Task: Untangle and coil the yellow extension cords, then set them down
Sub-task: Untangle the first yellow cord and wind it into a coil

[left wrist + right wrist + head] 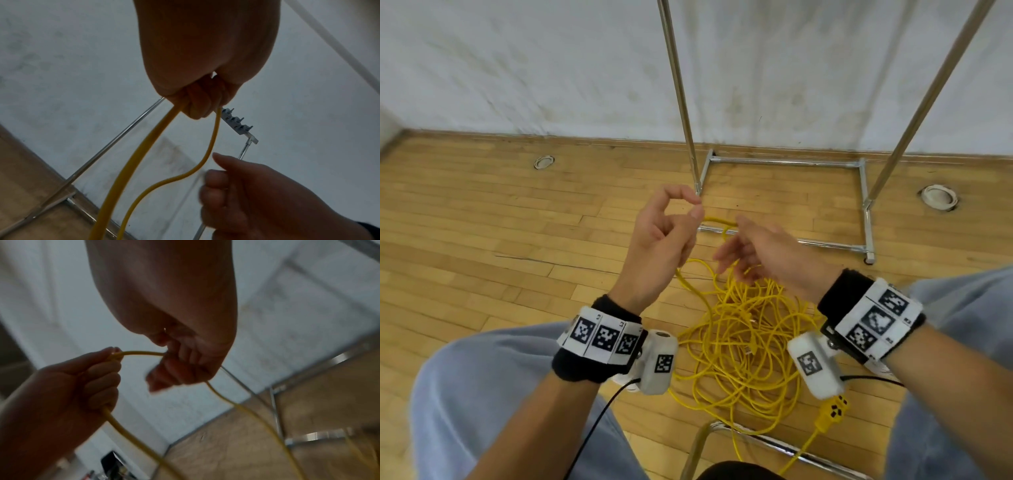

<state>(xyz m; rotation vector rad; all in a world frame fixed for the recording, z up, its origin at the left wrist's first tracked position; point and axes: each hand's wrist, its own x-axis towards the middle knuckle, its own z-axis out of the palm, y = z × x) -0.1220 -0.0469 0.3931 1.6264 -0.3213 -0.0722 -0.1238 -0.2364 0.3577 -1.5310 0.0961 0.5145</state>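
Both of your hands are gripping the same short arc of yellow cord (pixel 717 221), held up in front of you between your knees. Your left hand (pixel 657 240) is curling its lower fingers around the strand while the thumb and forefinger are forming a loose ring above it; in the left wrist view 2 runs of cord are dropping out of that fist (pixel 197 100). Your right hand (pixel 760 253) is closing its fingers on the cord just to the right of the left hand, and the right wrist view is showing the strand passing through its curled fingers (pixel 185 366) and trailing down toward the floor. From both hands the cord is hanging into the tangled pile (pixel 743 346), which is lying on the wooden floor (pixel 482 212) near your feet, loops crossing one another. At the near right edge of that pile, 1 yellow socket end (pixel 832 413) is resting on the floor beside a chrome chair leg (pixel 774 445). Farther off, against the white wall (pixel 517 68), a chrome garment rack (pixel 784 162) is standing, with its base rails on the floor just beyond your hands.
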